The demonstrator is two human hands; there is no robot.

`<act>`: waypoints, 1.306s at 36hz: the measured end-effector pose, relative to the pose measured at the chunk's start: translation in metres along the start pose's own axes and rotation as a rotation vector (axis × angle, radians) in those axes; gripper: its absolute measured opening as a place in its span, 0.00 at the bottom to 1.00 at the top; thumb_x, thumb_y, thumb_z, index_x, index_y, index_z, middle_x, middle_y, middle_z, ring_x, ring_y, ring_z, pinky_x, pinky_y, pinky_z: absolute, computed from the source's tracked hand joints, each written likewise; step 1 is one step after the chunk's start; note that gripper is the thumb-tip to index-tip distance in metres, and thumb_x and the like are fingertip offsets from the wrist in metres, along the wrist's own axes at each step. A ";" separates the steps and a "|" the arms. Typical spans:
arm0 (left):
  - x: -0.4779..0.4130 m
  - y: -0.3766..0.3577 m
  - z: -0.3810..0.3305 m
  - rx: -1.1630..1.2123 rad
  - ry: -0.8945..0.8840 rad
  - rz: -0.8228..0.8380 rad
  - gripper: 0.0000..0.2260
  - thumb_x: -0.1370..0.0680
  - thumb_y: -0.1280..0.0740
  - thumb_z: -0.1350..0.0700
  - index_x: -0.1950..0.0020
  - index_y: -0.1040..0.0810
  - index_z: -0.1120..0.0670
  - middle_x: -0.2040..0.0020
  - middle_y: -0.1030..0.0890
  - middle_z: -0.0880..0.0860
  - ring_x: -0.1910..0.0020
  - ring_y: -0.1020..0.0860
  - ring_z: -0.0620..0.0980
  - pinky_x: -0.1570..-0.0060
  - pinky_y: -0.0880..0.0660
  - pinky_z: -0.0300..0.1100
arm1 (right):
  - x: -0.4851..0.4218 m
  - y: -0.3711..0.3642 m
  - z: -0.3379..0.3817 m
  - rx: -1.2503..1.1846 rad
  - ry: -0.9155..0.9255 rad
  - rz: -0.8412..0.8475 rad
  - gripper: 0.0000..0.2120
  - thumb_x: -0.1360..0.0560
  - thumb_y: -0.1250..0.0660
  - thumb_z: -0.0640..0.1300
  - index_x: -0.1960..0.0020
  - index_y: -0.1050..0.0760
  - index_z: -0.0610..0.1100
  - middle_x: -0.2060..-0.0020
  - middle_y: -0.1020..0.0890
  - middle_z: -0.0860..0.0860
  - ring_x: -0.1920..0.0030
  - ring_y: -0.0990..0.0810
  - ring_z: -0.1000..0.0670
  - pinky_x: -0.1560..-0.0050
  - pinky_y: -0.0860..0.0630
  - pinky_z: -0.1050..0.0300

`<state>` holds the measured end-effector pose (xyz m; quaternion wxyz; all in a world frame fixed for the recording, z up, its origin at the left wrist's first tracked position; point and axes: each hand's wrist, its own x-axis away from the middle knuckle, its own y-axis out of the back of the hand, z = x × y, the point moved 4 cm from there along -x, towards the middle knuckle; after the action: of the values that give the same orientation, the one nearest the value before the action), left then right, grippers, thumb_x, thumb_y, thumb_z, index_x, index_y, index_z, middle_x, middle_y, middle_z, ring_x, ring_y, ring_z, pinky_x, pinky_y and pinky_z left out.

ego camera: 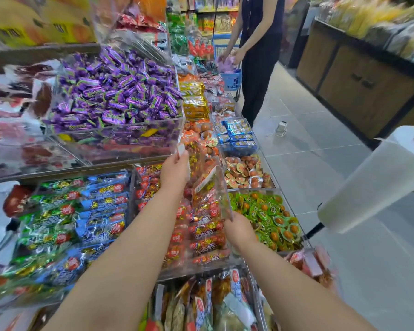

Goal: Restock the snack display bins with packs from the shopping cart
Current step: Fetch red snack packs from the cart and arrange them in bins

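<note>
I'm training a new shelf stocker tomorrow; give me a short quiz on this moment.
1. True or false: the left hand is empty.
2. The right hand grips: A a paper roll; B the clear panel; C a green pack.
3. Fill in: the candies in the upper bin have ____ wrappers.
Key: 1 false, it pinches the panel; 2 B; 3 purple.

The tiered display shelf [65, 172] is carrying clear bins [153, 139]: purple candies [115, 91] at upper left, blue and green packs [81, 216] at lower left, green-wrapped snacks [268, 218] right of centre.
</note>
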<state>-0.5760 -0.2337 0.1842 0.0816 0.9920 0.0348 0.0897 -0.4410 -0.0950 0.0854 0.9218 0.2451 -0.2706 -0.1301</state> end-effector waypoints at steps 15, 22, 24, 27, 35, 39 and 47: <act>0.059 -0.001 0.000 0.341 0.308 0.537 0.07 0.19 0.38 0.56 0.55 0.27 0.55 0.67 0.22 0.52 0.70 0.21 0.49 0.73 0.23 0.42 | 0.005 0.050 0.053 -0.978 0.010 0.068 0.12 0.19 0.47 0.47 0.51 0.26 0.47 0.63 0.24 0.48 0.62 0.24 0.51 0.54 0.23 0.53; 0.051 -0.012 0.011 -0.092 0.209 0.402 0.13 0.22 0.32 0.48 0.45 0.22 0.57 0.55 0.17 0.55 0.62 0.18 0.50 0.67 0.20 0.45 | 0.003 0.060 0.045 -1.245 0.022 0.327 0.17 0.27 0.33 0.56 0.45 0.19 0.46 0.53 0.16 0.47 0.62 0.17 0.49 0.66 0.20 0.57; 0.040 -0.008 0.010 -0.380 0.002 0.296 0.18 0.23 0.35 0.41 0.43 0.23 0.54 0.51 0.19 0.53 0.54 0.20 0.53 0.57 0.23 0.46 | -0.001 0.063 0.041 -1.182 0.030 0.226 0.12 0.26 0.32 0.42 0.43 0.23 0.44 0.57 0.16 0.49 0.63 0.17 0.52 0.68 0.21 0.61; 0.027 -0.002 0.000 -0.547 -0.266 0.123 0.15 0.23 0.37 0.41 0.48 0.24 0.52 0.51 0.21 0.51 0.53 0.23 0.52 0.59 0.31 0.43 | -0.004 0.069 0.032 -1.234 -0.002 0.111 0.10 0.25 0.34 0.34 0.48 0.23 0.46 0.64 0.15 0.51 0.67 0.17 0.54 0.70 0.23 0.63; 0.025 -0.038 0.018 -0.863 -0.472 0.478 0.32 0.29 0.26 0.52 0.29 0.34 0.56 0.34 0.29 0.48 0.37 0.30 0.49 0.40 0.33 0.41 | -0.012 0.073 0.015 -1.252 -0.119 -0.104 0.11 0.25 0.32 0.37 0.49 0.23 0.52 0.54 0.17 0.49 0.61 0.19 0.53 0.66 0.23 0.60; 0.011 -0.039 0.009 -1.160 -0.531 0.173 0.35 0.29 0.26 0.50 0.28 0.39 0.55 0.35 0.30 0.56 0.35 0.34 0.58 0.36 0.34 0.51 | -0.016 0.074 0.007 -1.280 -0.167 -0.150 0.10 0.24 0.33 0.37 0.49 0.24 0.50 0.57 0.16 0.49 0.64 0.16 0.54 0.68 0.22 0.61; -0.012 -0.033 0.000 -1.108 -0.279 0.342 0.11 0.26 0.34 0.61 0.43 0.27 0.56 0.49 0.21 0.57 0.52 0.23 0.58 0.58 0.27 0.46 | -0.020 0.073 0.001 -1.268 -0.189 -0.170 0.12 0.25 0.33 0.38 0.43 0.26 0.48 0.50 0.17 0.47 0.53 0.18 0.49 0.63 0.22 0.59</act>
<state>-0.5895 -0.2018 0.1769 0.5753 0.7955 -0.1886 -0.0249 -0.4502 -0.0256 0.1153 0.8463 -0.3390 -0.2007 -0.3585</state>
